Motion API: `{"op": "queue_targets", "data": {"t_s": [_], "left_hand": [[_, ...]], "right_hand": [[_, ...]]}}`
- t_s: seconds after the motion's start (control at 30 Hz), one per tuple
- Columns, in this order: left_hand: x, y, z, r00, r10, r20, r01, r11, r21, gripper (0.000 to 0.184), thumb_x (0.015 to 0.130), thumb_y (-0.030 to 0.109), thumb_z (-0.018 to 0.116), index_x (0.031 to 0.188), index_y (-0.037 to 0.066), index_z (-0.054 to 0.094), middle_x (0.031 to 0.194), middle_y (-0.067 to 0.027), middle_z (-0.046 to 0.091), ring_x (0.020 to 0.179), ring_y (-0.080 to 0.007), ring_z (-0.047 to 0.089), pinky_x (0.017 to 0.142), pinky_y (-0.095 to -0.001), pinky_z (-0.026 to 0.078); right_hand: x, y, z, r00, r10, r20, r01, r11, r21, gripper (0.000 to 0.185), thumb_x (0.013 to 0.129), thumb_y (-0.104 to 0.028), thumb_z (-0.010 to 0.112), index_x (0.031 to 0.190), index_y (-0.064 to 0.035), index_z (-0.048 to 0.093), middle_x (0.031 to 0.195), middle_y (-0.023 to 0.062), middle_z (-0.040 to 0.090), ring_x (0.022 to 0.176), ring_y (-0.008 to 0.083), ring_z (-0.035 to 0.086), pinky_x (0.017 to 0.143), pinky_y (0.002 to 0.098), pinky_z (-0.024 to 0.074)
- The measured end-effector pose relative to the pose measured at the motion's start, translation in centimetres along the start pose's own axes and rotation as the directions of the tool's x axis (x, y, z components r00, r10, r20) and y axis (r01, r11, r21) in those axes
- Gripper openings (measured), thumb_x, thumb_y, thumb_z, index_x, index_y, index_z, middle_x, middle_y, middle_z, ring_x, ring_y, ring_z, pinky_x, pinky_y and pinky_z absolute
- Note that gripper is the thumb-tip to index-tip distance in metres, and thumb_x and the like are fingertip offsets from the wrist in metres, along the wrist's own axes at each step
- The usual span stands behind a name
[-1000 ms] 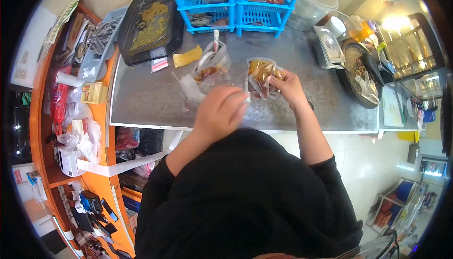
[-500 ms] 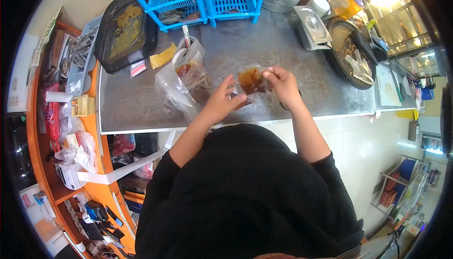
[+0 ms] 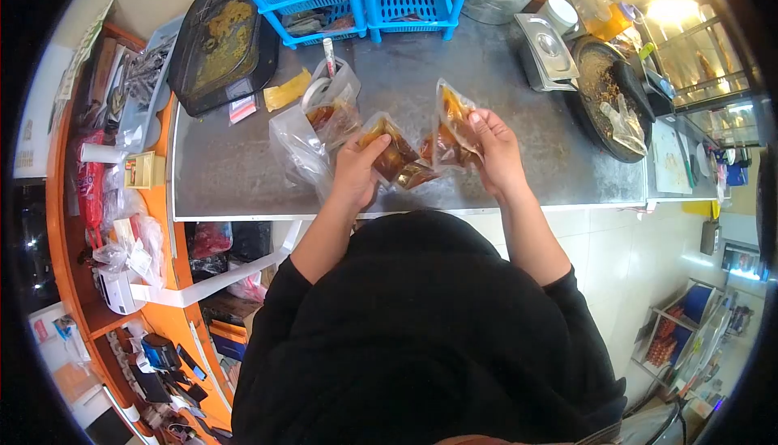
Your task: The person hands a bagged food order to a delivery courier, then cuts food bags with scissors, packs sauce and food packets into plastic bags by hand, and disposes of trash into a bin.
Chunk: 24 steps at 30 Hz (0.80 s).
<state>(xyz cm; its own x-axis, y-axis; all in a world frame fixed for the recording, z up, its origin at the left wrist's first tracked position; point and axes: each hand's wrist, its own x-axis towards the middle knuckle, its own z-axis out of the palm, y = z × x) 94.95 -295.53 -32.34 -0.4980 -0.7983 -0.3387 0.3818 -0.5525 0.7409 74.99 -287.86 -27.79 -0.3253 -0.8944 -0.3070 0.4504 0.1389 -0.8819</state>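
- Left of the blue basket rack point(image 3: 405, 15), a black tray point(image 3: 220, 52) carries yellow-green residue; a red-striped zip packet point(image 3: 241, 109) and a crumpled yellow piece point(image 3: 288, 91) lie near it on the surface point(image 3: 235, 177).
- In front of the rack's left side, a translucent carrier bag point(image 3: 298, 141) slumps with its mouth open, amber-brown packets inside and a marker point(image 3: 329, 57) by its handles.
- In front of the rack, just right of that bag, the left hand point(image 3: 354, 173) has its fingers closed on the left sachets point(image 3: 395, 156), thumb on top; the fingers beneath are hidden.
- Also in front of the rack, further right, the right hand point(image 3: 498, 153) pinches the right sachets point(image 3: 455, 113) by their right side, thumb on the near face. The two groups meet or overlap in the middle; whether they are joined, I cannot tell.
- These clear sachets of brown, oily-looking sauce should be light, floppy and perhaps slippery, their contents sagging as they tilt. A sealed edge or corner looks the best hold; a hard squeeze on the belly could strain a seam.
- Right of the rack sit a lidded steel container point(image 3: 553, 49) and a round dark pan point(image 3: 590, 80) with a crumpled plastic glove point(image 3: 626, 127).
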Motion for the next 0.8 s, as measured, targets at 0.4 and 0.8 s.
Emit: {"op": "queue_targets", "data": {"t_s": [0.4,0.8], "left_hand": [[-1.2,0.2,0.7,0.99,-0.102,0.099,0.1,0.995,0.028,0.036,0.092,0.015,0.055,0.125,0.002,0.046,0.112,-0.0122,0.058,0.098,-0.0231,0.061,0.077,-0.0381,0.057],[-1.9,1.1,0.3,0.994,-0.063,0.094,0.062,0.998,0.011,0.027,0.091,0.014,0.059,0.114,0.0,0.057,0.102,-0.0089,0.063,0.092,-0.0167,0.061,0.081,-0.0312,0.05]], "right_hand": [[0.8,2.5,0.3,0.999,0.0,-0.033,-0.001,1.0,-0.031,0.017,0.097,-0.015,0.047,0.101,-0.0026,0.057,0.087,0.0022,0.061,0.074,0.0085,0.056,0.069,0.0239,0.0467],[-1.2,2.2,1.2,0.955,0.232,0.188,-0.066,0.779,-0.623,0.039,0.08,-0.035,0.072,0.095,-0.0007,0.062,0.079,0.0041,0.063,0.074,0.0119,0.057,0.066,0.0272,0.045]]}}
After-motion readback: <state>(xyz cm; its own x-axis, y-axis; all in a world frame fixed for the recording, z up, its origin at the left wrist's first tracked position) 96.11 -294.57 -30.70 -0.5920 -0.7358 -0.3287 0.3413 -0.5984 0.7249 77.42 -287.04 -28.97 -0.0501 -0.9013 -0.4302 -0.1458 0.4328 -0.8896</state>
